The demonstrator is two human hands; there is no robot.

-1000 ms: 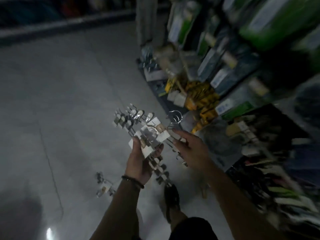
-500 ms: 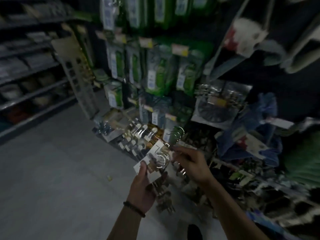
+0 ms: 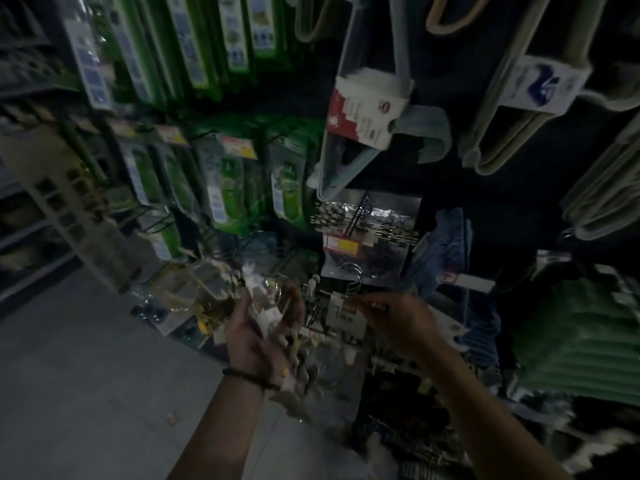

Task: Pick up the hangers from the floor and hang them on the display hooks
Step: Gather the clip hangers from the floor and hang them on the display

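Observation:
My left hand point(image 3: 258, 336) grips a bundle of metal clip hangers point(image 3: 266, 315) with white card labels, clips trailing down past my wrist. My right hand point(image 3: 398, 323) pinches a second clip hanger pack point(image 3: 341, 308) by its card; its wire hook point(image 3: 353, 275) points up toward the display. Right above it, a matching pack of clip hangers point(image 3: 367, 230) hangs on a display hook point(image 3: 358, 211) with a red and yellow price tag. The view is dark and blurred, so fine detail of the clips is lost.
Green packaged goods point(image 3: 225, 188) hang to the left of the hook. Bundled grey hangers point(image 3: 360, 140) and beige ones point(image 3: 526, 98) hang above and to the right. A green stack point(image 3: 575, 334) sits at the right. Grey floor point(image 3: 86, 375) lies lower left.
The view swung up from the floor to the display wall. Both hands rose with the hangers, and my right hand pulled one pack away to the right, under the hanging pack.

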